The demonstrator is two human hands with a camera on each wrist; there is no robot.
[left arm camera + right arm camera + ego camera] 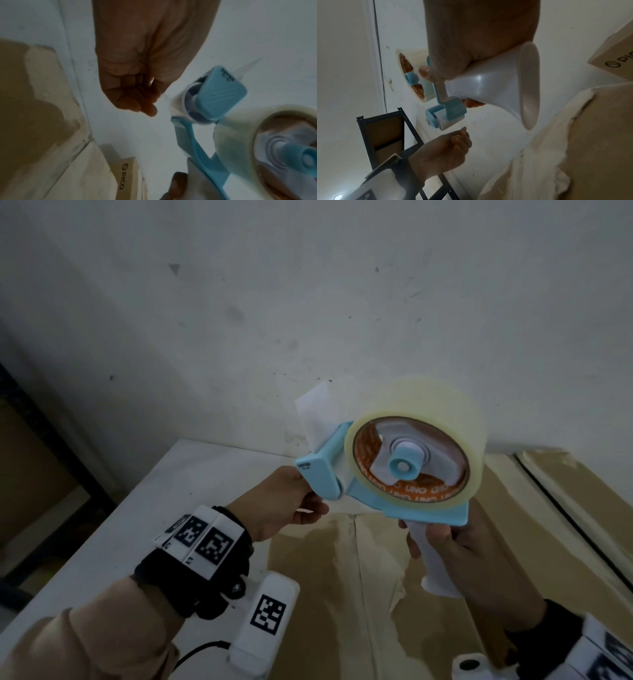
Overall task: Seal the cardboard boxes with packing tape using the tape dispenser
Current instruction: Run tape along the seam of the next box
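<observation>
Your right hand [459, 556] wraps the white handle of the blue plastic tape dispenser [387, 470], centre frame; your left hand [291, 501], fingers curled, pinches the clear tape end [164, 94] beside the roller.

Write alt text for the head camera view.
The right hand grips the white handle of a blue tape dispenser raised above a cardboard box. The left hand reaches to its roller end, fingers curled. A white wall stands behind.
</observation>
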